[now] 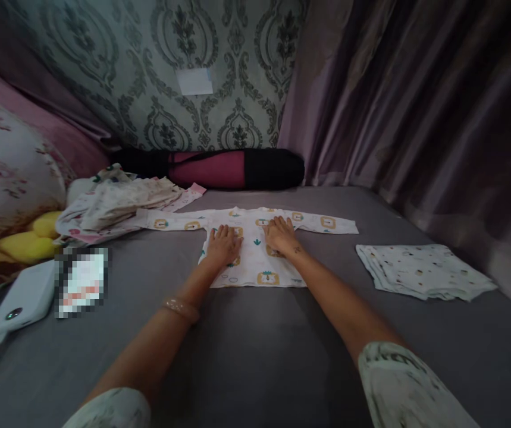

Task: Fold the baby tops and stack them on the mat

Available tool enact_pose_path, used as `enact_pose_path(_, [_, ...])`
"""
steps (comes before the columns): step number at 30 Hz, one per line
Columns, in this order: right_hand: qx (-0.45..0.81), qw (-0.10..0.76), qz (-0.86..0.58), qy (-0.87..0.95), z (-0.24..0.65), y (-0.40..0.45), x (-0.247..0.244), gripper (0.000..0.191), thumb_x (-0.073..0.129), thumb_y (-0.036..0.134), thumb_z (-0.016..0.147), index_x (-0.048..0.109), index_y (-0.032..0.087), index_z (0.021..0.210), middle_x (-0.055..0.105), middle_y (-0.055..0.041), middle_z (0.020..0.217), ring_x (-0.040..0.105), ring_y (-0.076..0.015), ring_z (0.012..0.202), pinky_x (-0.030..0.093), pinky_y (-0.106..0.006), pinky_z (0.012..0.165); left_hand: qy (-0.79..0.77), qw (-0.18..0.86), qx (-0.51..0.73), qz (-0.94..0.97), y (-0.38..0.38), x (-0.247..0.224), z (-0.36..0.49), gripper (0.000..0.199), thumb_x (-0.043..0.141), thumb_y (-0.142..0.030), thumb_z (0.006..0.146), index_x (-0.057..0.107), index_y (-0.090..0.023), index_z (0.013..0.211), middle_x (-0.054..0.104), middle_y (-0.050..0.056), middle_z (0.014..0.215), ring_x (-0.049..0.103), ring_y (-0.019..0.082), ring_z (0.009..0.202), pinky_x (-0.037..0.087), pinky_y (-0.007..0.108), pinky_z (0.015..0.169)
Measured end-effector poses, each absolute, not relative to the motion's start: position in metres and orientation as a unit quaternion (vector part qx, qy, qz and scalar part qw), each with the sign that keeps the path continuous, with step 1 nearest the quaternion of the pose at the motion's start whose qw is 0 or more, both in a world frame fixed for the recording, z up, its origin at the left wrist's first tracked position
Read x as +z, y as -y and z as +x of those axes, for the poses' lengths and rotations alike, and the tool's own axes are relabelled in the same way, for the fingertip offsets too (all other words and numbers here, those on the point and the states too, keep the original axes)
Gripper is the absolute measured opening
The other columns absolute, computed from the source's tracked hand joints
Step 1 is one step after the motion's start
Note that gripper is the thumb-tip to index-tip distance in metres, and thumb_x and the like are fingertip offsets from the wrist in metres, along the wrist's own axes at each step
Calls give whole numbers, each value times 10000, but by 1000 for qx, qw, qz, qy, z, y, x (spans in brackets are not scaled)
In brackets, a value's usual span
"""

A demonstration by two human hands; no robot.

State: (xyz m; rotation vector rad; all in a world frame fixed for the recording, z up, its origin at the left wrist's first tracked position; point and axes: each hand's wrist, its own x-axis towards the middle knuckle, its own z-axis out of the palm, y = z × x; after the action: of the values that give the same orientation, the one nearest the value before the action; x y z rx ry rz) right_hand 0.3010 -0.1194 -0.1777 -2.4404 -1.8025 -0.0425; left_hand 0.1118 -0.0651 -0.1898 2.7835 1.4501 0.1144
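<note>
A small white long-sleeved shirt (pixel 255 270) printed with yellow lion faces and green leaves lies spread flat on the grey bed sheet, both sleeves stretched out sideways. My left hand (pixel 223 245) rests palm down on the left part of its body, fingers extended. On the upper right part of the body lies my right hand (pixel 279 233), also palm down with fingers stretched out. Neither hand grips the cloth. The left sleeve's cuff end meets a pile of loose clothes (pixel 121 202).
Folded white printed cloth (pixel 422 270) lies to the right on the grey sheet (pixel 255 356). At left are a white power bank (pixel 25 297) with a cable, a blurred-out item (pixel 83 282), a yellow plush (pixel 32 241) and a floral pillow (pixel 9 154). A black-and-pink roll (pixel 210 168) lies along the wall.
</note>
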Motion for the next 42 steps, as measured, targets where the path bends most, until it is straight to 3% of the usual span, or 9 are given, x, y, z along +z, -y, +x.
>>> enact_pose_path(3, [19,60,-799,598,298,95,-180,581,199,377,994,376,45,1438,300,-161,1541,180,-262,1436,81,-435,1151,-469,19,48,882,70,-198,116,638,202,-468,980,355,-69,1453,324,173,1531,256,292,1430,181,478,1160])
enact_pose_path(6, [40,69,-810,581,300,74,-187,635,184,420,994,264,29,1487,219,-150,1572,120,-251,1453,56,-433,1162,-477,10,72,876,73,-206,115,654,222,-495,972,342,-89,1470,308,185,1535,250,335,1426,167,517,1153])
enact_pose_path(12, [62,86,-824,556,309,59,-200,674,181,486,982,212,69,1511,137,-140,1592,104,-276,1452,61,-503,1154,-486,5,107,867,72,-214,114,653,284,-525,947,371,-137,1464,328,188,1524,259,400,1407,163,579,1123])
enact_pose_path(21, [56,95,-826,552,307,60,-204,660,192,483,980,198,105,1521,109,-119,1601,78,-273,1457,39,-526,1154,-482,-26,97,870,73,-214,113,646,261,-510,957,370,-124,1465,351,189,1513,282,384,1400,180,558,1125])
enact_pose_path(27, [162,149,-800,559,327,71,-183,665,79,482,988,134,105,1534,76,-110,1606,33,-192,1471,70,-415,1173,-482,-39,85,871,73,-214,113,650,249,-507,958,369,-119,1466,350,197,1511,292,391,1395,207,564,1114])
enact_pose_path(30, [147,163,-813,540,350,92,-174,646,86,464,996,184,106,1525,117,-122,1600,62,-188,1470,68,-407,1174,-479,-45,76,873,74,-212,113,650,234,-505,958,363,-125,1470,350,195,1511,298,391,1392,224,569,1106])
enact_pose_path(35, [95,127,-840,519,388,140,-173,577,157,442,1007,383,158,1456,258,-121,1564,172,-244,1450,90,-502,1160,-478,-41,71,875,74,-211,114,653,242,-491,954,366,-104,1465,334,213,1514,299,403,1387,225,568,1101])
enact_pose_path(39, [63,147,-862,481,422,163,-175,550,184,410,1009,575,167,1310,478,-137,1434,396,-264,1346,275,-443,1107,-478,-50,65,874,75,-212,114,648,242,-489,951,366,-111,1463,342,205,1511,302,395,1384,227,563,1099])
enact_pose_path(42, [28,166,-900,402,459,175,-176,398,360,313,968,694,163,1122,648,-159,1208,571,-264,1167,418,-376,974,-467,-60,48,881,73,-206,113,643,256,-492,950,368,-114,1456,368,205,1493,333,394,1361,270,561,1070])
